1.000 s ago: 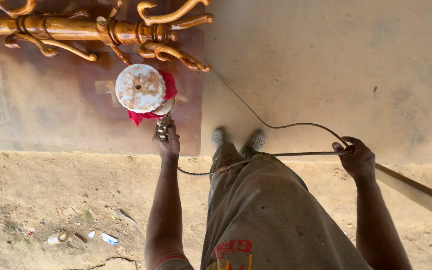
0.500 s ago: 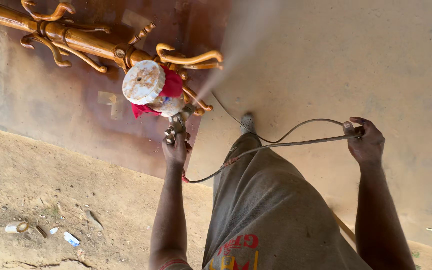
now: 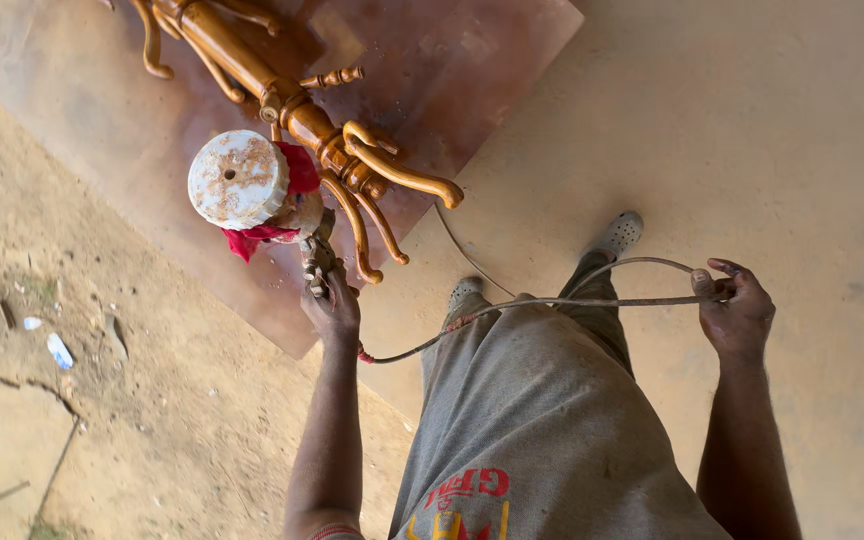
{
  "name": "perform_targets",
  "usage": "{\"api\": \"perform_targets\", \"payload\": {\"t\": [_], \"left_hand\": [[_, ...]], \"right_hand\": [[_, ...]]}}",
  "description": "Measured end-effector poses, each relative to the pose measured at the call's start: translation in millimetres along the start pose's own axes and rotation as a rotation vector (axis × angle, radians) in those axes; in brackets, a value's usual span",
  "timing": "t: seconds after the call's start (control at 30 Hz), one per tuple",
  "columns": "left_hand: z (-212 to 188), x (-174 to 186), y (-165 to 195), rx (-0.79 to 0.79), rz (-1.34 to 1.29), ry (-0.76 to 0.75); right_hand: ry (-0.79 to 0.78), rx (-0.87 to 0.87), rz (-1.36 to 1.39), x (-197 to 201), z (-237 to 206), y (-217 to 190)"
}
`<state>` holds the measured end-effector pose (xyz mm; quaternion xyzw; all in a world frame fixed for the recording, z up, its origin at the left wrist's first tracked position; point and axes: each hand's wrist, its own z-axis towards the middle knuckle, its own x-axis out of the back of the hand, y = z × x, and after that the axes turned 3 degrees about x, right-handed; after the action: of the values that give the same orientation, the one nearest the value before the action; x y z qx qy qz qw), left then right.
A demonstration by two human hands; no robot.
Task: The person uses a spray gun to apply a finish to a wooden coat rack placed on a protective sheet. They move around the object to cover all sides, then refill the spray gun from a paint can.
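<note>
The left hand (image 3: 332,305) grips a rusty spray gun (image 3: 262,195) over the glossy, curved wooden stand (image 3: 352,160); the right hand (image 3: 737,315) clasps a thin hose (image 3: 592,300).

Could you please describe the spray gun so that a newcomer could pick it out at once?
Find the reddish board on the ground, bearing a glossy orange-brown wooden stand. The spray gun is over its near edge, gripped by the left hand. Only it has a round, rust-speckled white lid with red cloth beneath.
</note>
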<state>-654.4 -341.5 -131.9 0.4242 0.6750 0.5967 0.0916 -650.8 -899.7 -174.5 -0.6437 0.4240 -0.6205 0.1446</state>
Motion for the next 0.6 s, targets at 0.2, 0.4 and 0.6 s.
{"api": "perform_targets", "payload": {"t": [0.2,0.4,0.6], "left_hand": [[-88.4,-87.9,36.5,0.216,-0.04,0.126],[-197.9,-181.1,72.6,0.372,0.184,0.266],[-237.6,-283.6,79.9,0.5,0.338,0.426]], "right_hand": [[-0.285,0.15,-0.146,26.6,194.2,-21.7],[-0.558,0.347,-0.335,40.9,344.8,-89.8],[-0.762,0.565,-0.447,2.3,445.8,-160.0]]}}
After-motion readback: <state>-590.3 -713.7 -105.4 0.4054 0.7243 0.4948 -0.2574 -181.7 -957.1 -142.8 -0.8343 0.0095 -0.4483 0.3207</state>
